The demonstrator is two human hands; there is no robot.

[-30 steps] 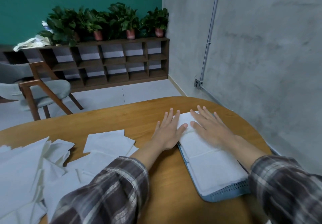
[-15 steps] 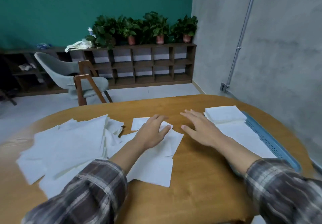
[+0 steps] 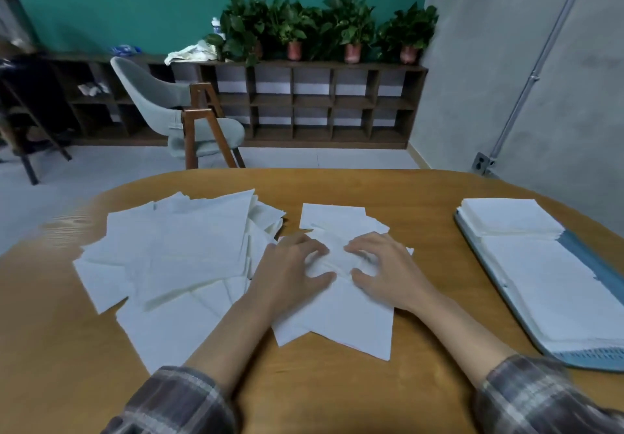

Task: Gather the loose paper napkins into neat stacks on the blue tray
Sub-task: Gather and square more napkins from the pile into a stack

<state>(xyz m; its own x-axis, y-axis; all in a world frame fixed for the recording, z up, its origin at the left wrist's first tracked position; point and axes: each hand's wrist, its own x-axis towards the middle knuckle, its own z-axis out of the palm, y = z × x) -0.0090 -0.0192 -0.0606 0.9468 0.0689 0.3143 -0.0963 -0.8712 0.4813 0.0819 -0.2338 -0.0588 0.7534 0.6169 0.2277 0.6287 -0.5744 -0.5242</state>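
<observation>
Gripping: left hand (image 3: pixel 290 275) and right hand (image 3: pixel 388 275) pinch one napkin (image 3: pixel 337 259) with curled fingers.
Tray (image 3: pixel 587 264): three o'clock, holding stacks (image 3: pixel 506 217).

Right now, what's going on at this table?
A person is gathering paper napkins on a wooden table. The left hand and right hand, fingers curled, pinch the middle napkins. A bigger loose pile lies to the left. Two neat stacks already sit on the blue tray at the right, apart from the hands.
</observation>
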